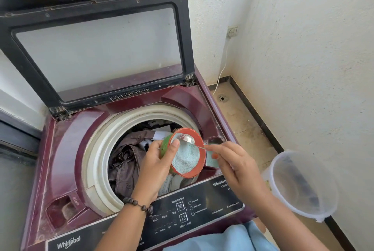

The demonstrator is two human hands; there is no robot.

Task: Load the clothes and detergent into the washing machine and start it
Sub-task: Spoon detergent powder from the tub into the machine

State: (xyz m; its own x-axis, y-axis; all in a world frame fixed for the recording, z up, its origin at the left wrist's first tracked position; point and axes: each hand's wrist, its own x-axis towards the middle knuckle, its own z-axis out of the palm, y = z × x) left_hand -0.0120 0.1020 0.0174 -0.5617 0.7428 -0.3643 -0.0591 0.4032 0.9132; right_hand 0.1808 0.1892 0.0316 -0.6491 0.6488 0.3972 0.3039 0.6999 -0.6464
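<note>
At centre frame the left hand (154,161), wrist turned up and fingers curled in a firm grip, holds a tilted green tub (183,152) of pale blue detergent (186,157) over the washing machine (66,145) drum. The right hand (236,167), reaching in from lower right, pinches a metal spoon (187,139) whose bowl lies in the powder. Brown clothes (126,161) fill the drum below, lid (97,48) raised in the upper left

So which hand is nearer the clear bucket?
Right. The right hand, pinching the spoon, is beside the bucket; the left hand holds the detergent cup over the drum, farther away.
</note>
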